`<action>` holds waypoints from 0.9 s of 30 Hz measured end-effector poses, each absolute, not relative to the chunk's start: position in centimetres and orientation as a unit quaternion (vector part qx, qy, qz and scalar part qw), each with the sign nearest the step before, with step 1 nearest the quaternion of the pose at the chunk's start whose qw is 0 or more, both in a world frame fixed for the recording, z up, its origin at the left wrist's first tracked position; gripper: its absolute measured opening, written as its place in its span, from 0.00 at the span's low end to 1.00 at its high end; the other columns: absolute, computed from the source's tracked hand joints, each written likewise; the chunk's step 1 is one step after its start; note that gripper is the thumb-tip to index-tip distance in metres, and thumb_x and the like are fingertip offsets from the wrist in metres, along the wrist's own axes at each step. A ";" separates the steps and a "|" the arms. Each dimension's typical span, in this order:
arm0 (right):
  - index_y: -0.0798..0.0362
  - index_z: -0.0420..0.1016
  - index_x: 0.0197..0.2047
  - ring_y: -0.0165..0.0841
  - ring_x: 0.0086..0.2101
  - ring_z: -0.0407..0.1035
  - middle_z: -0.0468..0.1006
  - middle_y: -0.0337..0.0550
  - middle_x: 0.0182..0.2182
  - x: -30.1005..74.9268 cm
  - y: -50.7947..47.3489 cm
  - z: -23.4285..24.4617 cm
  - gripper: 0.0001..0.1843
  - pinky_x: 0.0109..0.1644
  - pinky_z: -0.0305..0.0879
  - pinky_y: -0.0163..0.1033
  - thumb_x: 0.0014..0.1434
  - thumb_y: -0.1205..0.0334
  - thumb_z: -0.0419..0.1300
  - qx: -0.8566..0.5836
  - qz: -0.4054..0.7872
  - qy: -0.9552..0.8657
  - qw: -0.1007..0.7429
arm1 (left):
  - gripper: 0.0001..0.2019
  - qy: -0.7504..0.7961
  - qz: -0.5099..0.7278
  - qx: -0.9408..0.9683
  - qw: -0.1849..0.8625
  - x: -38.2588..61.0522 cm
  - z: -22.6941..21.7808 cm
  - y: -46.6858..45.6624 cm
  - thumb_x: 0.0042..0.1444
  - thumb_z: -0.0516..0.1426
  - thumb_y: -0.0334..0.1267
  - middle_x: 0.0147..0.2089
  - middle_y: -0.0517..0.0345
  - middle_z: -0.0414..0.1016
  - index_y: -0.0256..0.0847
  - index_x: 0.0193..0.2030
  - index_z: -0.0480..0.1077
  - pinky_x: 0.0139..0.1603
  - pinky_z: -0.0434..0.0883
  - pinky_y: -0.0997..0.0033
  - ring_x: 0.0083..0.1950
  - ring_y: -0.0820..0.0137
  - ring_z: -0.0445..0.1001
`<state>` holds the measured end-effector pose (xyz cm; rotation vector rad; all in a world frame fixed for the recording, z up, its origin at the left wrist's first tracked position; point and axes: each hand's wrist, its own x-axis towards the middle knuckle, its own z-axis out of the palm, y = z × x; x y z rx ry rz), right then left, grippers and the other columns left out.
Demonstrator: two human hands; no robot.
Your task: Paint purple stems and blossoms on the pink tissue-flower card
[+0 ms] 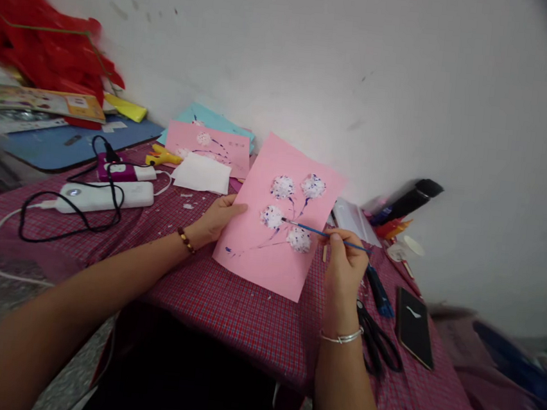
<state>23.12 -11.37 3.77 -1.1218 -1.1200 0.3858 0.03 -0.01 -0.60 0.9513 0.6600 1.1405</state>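
Observation:
My left hand [216, 220] grips the left edge of a pink paper sheet [275, 257] and holds it tilted up off the table. The sheet carries several white speckled puffs with purple stems. My right hand [344, 263] pinches a thin blue paintbrush [322, 233]; its tip touches the sheet between the two lower puffs. Both wrists wear bracelets.
A low table with a red checked cloth [244, 312] stands against a white wall. On it lie black scissors [379, 341], a black phone [414, 325], a white power strip [104, 196] with black cable, a white tissue [201, 173], another pink sheet [209, 146], a black bottle [406, 202].

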 end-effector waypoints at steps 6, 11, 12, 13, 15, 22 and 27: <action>0.53 0.75 0.33 0.31 0.28 0.70 0.76 0.39 0.25 23.1 -11.4 3.8 0.07 0.35 0.65 0.39 0.58 0.61 0.58 -0.499 0.195 -0.524 0.662 | 0.10 0.301 0.506 0.430 0.685 0.0 -0.5 -0.1 0.44 0.64 0.34 0.32 0.54 0.79 0.35 0.35 0.76 0.29 0.71 0.71 0.27 0.72 0.73; 0.53 0.75 0.33 0.30 0.27 0.69 0.75 0.39 0.26 23.3 -11.3 3.8 0.06 0.34 0.65 0.39 0.57 0.61 0.58 -0.494 0.182 -0.482 0.701 | 0.11 0.307 0.506 0.455 0.665 0.0 -0.3 -0.2 0.44 0.65 0.36 0.31 0.55 0.78 0.35 0.35 0.75 0.28 0.69 0.73 0.26 0.73 0.72; 0.53 0.75 0.33 0.30 0.27 0.69 0.76 0.39 0.26 23.2 -11.3 3.8 0.06 0.35 0.65 0.39 0.58 0.61 0.58 -0.484 0.181 -0.481 0.708 | 0.11 0.309 0.506 0.463 0.659 0.0 -0.3 -0.3 0.44 0.65 0.37 0.30 0.56 0.78 0.35 0.35 0.75 0.27 0.69 0.74 0.26 0.73 0.72; 0.52 0.76 0.33 0.30 0.28 0.70 0.76 0.39 0.26 23.1 -11.3 3.8 0.06 0.35 0.65 0.39 0.58 0.61 0.58 -0.477 0.183 -0.487 0.709 | 0.11 0.311 0.505 0.470 0.654 0.0 -0.3 -0.3 0.44 0.65 0.37 0.30 0.56 0.78 0.35 0.35 0.75 0.26 0.68 0.74 0.26 0.74 0.71; 0.52 0.76 0.34 0.31 0.29 0.70 0.76 0.39 0.26 22.6 -11.3 3.7 0.07 0.36 0.66 0.39 0.58 0.61 0.58 -0.470 0.192 -0.508 0.695 | 0.11 0.312 0.503 0.484 0.644 0.0 -0.4 -0.4 0.44 0.65 0.38 0.30 0.57 0.77 0.35 0.35 0.74 0.25 0.67 0.75 0.25 0.74 0.71; 0.53 0.74 0.33 0.31 0.27 0.70 0.75 0.39 0.25 22.7 -11.4 3.9 0.06 0.34 0.66 0.39 0.58 0.61 0.58 -0.499 0.156 -0.482 0.704 | 0.09 0.317 0.510 0.512 0.614 -0.1 -0.7 -0.2 0.48 0.62 0.38 0.29 0.56 0.76 0.35 0.35 0.74 0.24 0.65 0.75 0.25 0.74 0.69; 0.52 0.76 0.38 0.32 0.30 0.72 0.79 0.42 0.30 22.0 -11.4 3.8 0.08 0.37 0.67 0.40 0.60 0.59 0.57 -0.494 0.148 -0.507 0.691 | 0.10 0.314 0.515 0.528 0.598 -0.2 -0.7 -0.3 0.47 0.63 0.39 0.29 0.58 0.75 0.36 0.34 0.75 0.25 0.65 0.76 0.25 0.76 0.68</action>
